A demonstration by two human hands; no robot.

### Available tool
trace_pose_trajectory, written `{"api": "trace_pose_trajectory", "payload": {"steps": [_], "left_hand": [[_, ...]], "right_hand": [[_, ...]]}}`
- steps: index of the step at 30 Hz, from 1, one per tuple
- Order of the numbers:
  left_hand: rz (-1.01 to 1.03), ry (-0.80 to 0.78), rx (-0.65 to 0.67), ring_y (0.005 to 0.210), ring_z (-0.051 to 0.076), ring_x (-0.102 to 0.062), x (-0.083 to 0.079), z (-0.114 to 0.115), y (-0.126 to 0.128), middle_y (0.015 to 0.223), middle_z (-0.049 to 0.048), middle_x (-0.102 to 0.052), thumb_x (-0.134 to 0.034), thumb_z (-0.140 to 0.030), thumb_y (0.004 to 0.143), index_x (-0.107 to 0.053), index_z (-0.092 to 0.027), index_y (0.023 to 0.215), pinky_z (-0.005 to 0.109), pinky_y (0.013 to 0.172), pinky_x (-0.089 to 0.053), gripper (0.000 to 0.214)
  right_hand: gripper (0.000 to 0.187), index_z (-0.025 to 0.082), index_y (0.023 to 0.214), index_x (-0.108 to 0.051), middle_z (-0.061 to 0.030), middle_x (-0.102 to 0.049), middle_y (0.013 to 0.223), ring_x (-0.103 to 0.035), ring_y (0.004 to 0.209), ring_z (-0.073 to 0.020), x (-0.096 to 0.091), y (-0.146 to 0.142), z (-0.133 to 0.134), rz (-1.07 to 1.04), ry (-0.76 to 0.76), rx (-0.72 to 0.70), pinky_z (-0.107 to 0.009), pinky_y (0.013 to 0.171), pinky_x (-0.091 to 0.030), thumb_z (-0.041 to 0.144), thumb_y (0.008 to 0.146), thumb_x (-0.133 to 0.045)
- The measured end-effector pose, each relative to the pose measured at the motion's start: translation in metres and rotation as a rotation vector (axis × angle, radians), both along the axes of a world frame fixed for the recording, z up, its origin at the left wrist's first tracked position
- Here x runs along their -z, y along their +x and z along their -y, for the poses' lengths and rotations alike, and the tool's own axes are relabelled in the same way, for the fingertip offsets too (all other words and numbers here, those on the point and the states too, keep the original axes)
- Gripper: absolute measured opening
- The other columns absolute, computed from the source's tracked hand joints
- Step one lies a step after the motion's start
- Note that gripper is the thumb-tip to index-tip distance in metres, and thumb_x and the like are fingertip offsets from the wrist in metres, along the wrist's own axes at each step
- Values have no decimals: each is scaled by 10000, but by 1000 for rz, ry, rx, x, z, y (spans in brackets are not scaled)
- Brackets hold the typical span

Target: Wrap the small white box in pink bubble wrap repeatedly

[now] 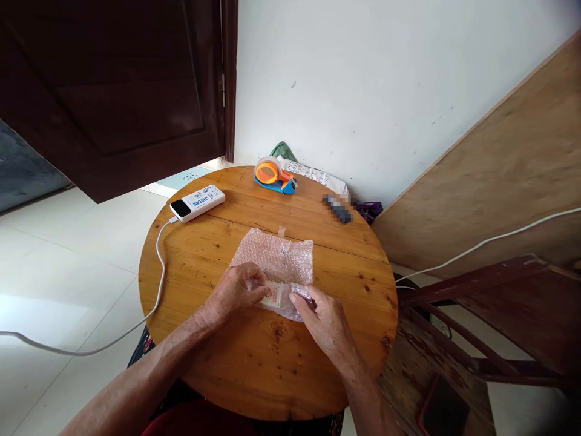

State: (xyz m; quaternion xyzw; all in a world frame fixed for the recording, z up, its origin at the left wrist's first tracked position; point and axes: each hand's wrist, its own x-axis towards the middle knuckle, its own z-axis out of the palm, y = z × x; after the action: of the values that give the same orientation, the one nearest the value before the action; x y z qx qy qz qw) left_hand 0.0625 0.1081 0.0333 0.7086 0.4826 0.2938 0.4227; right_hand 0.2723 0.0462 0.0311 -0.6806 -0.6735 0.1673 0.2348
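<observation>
A sheet of pinkish bubble wrap (pixel 272 251) lies on the round wooden table (pixel 218 363), its near part folded around a small pale packet (pixel 273 295) with red printing. My left hand (pixel 238 289) grips the left side of the wrapped packet, thumb on top and fingers curled at the fold. At the packet's right end, my right hand (pixel 323 312) pinches the bubble wrap between thumb and fingers. A short piece of clear tape (pixel 282 232) sticks out at the wrap's far edge. The packet's underside is hidden.
An orange and blue tape dispenser (pixel 275 175) stands at the table's far edge. A white power bank (pixel 198 203) with a white cable (pixel 160 266) lies at the left. Toward the right is a blurred dark object (pixel 337 208). A wooden chair (pixel 481 327) stands right of the table.
</observation>
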Motion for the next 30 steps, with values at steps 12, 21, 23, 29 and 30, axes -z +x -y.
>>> {"api": "trace_pose_trajectory", "payload": {"steps": [12, 21, 23, 29, 30], "left_hand": [[-92, 4, 148, 664, 129, -555, -6, -22, 2, 684, -9, -652, -686, -327, 782, -662, -170, 673, 229, 619, -400, 193], [-126, 110, -234, 800, 205, -648, -4, 1, -47, 937, 84, -713, -618, -513, 799, -679, -159, 979, 308, 690, -501, 402], [-175, 25, -301, 739, 197, -651, -1, 10, -61, 941, 91, -718, -620, -528, 780, -668, -147, 1027, 310, 663, -509, 457], [-306, -51, -279, 682, 192, -645, 1, 14, -57, 742, 31, -702, -648, -401, 756, -661, -146, 1094, 274, 628, -448, 424], [-315, -54, -276, 654, 181, -626, 1, 11, -53, 695, 12, -675, -651, -380, 750, -672, -150, 1059, 262, 602, -422, 386]], "right_hand": [[175, 179, 1078, -651, -84, -702, 1119, -596, 1034, -240, -29, -52, 19, 325, 310, -329, -398, 881, -405, 152, 944, -542], [328, 250, 1208, -592, -77, -662, 1036, -582, 916, -258, -32, -59, 8, 555, 184, -369, -417, 795, -390, 234, 891, -675], [340, 237, 1195, -600, -84, -654, 993, -575, 895, -263, -35, -64, 3, 603, 182, -387, -421, 783, -392, 276, 874, -705], [77, 191, 934, -666, -105, -638, 864, -568, 852, -275, -37, -72, -13, 708, 189, -433, -424, 761, -379, 254, 890, -665], [63, 193, 923, -669, -105, -639, 858, -567, 847, -272, -37, -72, -14, 711, 196, -441, -422, 757, -377, 247, 897, -652]]}}
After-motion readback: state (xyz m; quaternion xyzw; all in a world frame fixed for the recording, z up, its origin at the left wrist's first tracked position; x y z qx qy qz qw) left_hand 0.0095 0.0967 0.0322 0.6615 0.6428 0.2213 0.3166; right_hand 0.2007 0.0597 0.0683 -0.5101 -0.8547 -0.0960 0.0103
